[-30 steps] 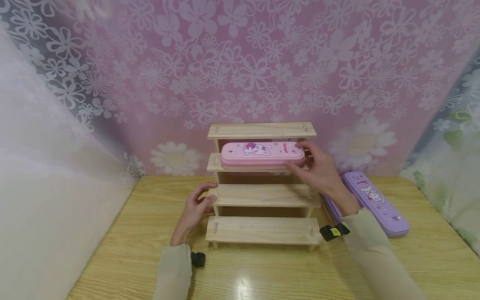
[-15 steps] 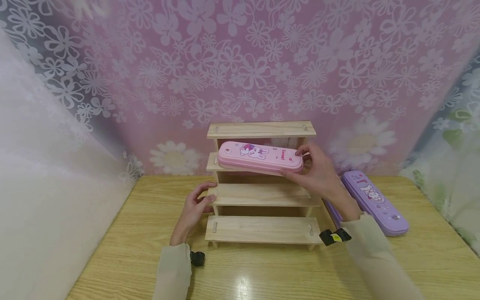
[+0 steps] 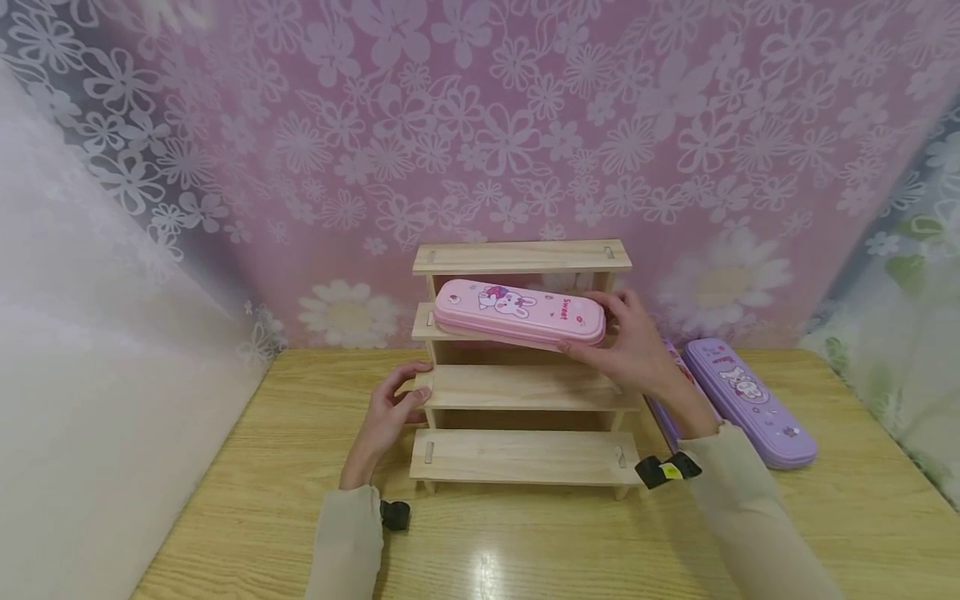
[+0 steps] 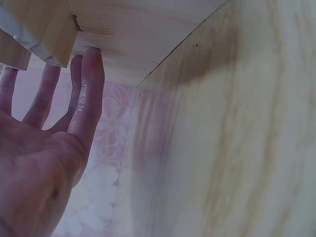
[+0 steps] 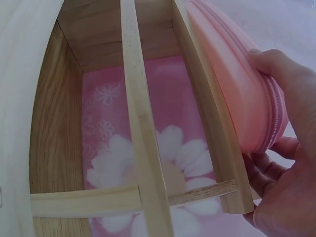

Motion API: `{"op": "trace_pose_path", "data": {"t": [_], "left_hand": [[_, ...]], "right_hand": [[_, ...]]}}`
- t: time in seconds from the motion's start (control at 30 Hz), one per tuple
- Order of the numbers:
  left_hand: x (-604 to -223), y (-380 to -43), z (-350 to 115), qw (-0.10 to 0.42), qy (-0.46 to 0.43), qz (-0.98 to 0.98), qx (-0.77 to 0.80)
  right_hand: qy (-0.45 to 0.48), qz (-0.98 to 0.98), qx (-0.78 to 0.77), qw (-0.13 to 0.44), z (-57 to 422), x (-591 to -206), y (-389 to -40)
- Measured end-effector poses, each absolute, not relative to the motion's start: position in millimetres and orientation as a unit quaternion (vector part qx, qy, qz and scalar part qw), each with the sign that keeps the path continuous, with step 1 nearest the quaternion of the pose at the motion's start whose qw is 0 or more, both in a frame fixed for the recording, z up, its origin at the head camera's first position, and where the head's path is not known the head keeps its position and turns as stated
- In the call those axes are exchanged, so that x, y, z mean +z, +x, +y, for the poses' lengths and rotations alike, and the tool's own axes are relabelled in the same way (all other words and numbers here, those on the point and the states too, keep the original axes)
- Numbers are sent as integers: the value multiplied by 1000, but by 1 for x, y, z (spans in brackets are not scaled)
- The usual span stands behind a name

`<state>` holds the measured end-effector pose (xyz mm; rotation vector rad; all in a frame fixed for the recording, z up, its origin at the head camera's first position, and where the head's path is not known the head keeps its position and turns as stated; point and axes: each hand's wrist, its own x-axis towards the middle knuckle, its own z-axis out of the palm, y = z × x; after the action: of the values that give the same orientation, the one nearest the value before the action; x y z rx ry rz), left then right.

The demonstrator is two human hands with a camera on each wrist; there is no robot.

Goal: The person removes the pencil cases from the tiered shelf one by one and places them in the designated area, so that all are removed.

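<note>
A pink zippered pencil case (image 3: 517,312) with a rabbit picture and the word "Sweet" lies slanted over the second tier from the top of a wooden stepped shelf (image 3: 525,457). Its right end is lower and juts past the tier's front edge. My right hand (image 3: 633,354) grips that end, thumb in front and fingers behind. The right wrist view shows the case's zipper (image 5: 274,106) beside the thumb. My left hand (image 3: 390,412) holds the left end of the third tier. In the left wrist view its fingers (image 4: 89,94) reach up against the wood.
Two purple cases lie on the table to the right: one purple case (image 3: 750,404) in full view, and another purple case (image 3: 663,425) partly behind my right forearm. A pink floral backdrop (image 3: 510,150) stands behind the shelf. The wooden table (image 3: 300,450) spreads around it.
The pink pencil case has turned from straight along the tier to slanted, its right end coming forward and down. My right hand moved slightly with it. My left hand stays on the shelf.
</note>
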<state>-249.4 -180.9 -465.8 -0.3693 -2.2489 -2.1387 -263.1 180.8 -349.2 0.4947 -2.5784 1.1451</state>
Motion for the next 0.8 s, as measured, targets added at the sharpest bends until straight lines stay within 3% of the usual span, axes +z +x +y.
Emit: {"op": "trace_pose_path", "data": {"t": [0.2,0.5,0.8], "left_hand": [[-466,-249,-180,9,-115,-717,-688],[-465,-248,-179,9,-110,-717,-689],[-465,-248,-178,7,-107,-712,-693]], "right_hand": [[199,-883,396,152,182,-355,-262],[261,-872,338,238,182,-364,-264],[263,-889,250,279,179,-369,-261]]}}
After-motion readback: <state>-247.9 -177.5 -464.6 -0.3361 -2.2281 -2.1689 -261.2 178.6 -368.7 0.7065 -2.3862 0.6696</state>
